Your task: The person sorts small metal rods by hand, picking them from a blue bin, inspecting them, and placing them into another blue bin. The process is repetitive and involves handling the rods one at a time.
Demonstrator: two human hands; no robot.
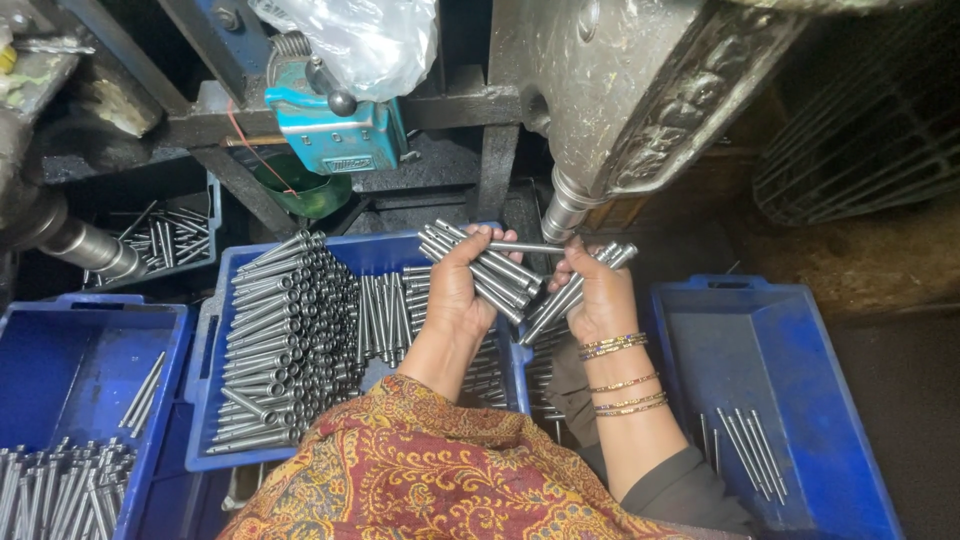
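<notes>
A bundle of steel rods (480, 265) lies slantwise in the left hand (458, 290), long axes running from upper left down to lower right, above the middle blue crate (205, 400) of stacked rods. The right hand (597, 300) closes around a second bundle (575, 290), angled up to the right, beneath the machine spindle (565, 210). Loosely fanned rods could slide endwise out of either grip and fall between crates.

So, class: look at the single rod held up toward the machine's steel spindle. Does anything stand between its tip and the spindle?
Nothing visible does. The left hand holds the single rod with its tip right at the spindle.
</notes>
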